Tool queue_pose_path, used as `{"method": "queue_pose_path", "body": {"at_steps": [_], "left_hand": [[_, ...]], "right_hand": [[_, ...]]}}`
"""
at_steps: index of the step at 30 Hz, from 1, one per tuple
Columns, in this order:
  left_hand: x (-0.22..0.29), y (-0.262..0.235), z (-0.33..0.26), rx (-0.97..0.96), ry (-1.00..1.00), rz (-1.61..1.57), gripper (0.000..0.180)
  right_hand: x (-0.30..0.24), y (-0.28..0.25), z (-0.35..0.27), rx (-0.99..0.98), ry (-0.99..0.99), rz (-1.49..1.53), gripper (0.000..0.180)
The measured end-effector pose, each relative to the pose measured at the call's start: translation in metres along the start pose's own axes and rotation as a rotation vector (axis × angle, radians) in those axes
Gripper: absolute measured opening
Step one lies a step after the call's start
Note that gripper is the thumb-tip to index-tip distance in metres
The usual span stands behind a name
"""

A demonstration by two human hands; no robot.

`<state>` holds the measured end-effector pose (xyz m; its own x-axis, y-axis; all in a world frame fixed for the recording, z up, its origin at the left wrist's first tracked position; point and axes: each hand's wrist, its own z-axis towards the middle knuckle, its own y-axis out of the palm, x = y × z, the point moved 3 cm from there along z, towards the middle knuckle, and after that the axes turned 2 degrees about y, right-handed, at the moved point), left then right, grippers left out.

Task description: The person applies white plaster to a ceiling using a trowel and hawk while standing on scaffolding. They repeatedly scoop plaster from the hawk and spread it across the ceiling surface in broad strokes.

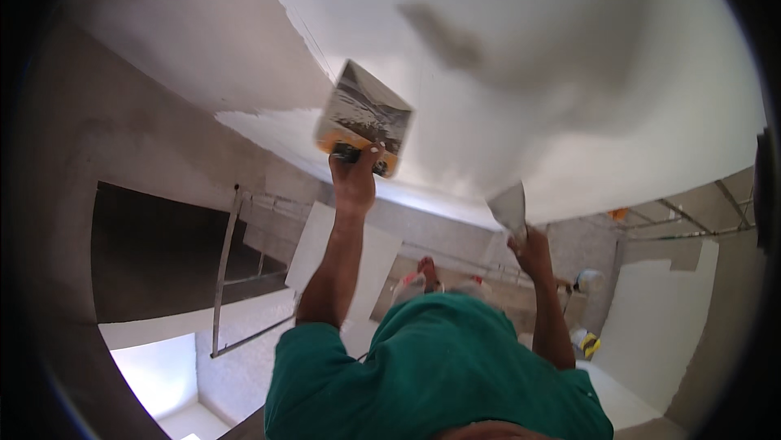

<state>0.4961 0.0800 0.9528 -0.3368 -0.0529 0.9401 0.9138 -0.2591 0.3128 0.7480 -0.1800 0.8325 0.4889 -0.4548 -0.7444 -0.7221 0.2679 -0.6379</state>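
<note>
My left hand (pixel 355 177) is raised and closed around a plastering trowel (pixel 370 111), a broad rectangular blade with an orange and black part near my fingers. Greyish smears show on its face. Lower and to the right, my right hand (pixel 533 251) grips the handle of a putty knife (pixel 509 207), whose blade flares upward. Beyond both tools spreads a white-coated surface (pixel 569 139). The knife's tip overlaps its lower edge in view; whether they touch I cannot tell. Toward the upper left the coat ends raggedly against a bare grey-beige area (pixel 236 58).
Metal scaffold frames (pixel 224 277) stand at the left, and more bars (pixel 683 212) cross at the right. Below me are a white board (pixel 313 249), a bucket (pixel 589 280) and a yellow-and-black item (pixel 587 344). A dark opening (pixel 163 253) lies at the left.
</note>
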Motion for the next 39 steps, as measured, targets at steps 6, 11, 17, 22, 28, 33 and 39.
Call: {"method": "queue_pose_path", "body": {"at_steps": [6, 11, 17, 22, 28, 33, 39], "left_hand": [[0.009, 0.042, -0.073, 0.193, -0.12, -0.395, 0.056], [0.004, 0.045, -0.104, 0.005, -0.059, -0.063, 0.035], [0.022, 0.056, -0.094, -0.516, 0.579, 0.808, 0.057], [-0.026, 0.005, -0.12, 0.012, -0.287, 0.54, 0.034], [0.0, 0.089, -0.197, 0.248, -0.359, -0.668, 0.045], [0.005, 0.103, -0.196, 0.232, -0.379, -0.696, 0.049], [0.112, 0.093, -0.052, 0.016, 0.119, -0.363, 0.027]], "right_hand": [[-0.129, -0.05, 0.01, -0.109, -0.148, 0.073, 0.027], [-0.137, -0.055, 0.018, -0.133, -0.169, -0.026, 0.028], [-0.151, -0.075, 0.011, -0.169, -0.109, -0.093, 0.026], [-0.143, -0.078, 0.003, 0.052, -0.387, 0.097, 0.028], [-0.117, -0.054, 0.004, 0.165, -0.707, 0.093, 0.035], [-0.108, -0.045, 0.015, 0.321, -0.99, -0.077, 0.064], [0.005, -0.023, 0.01, 0.23, -0.49, -0.171, 0.06]]}}
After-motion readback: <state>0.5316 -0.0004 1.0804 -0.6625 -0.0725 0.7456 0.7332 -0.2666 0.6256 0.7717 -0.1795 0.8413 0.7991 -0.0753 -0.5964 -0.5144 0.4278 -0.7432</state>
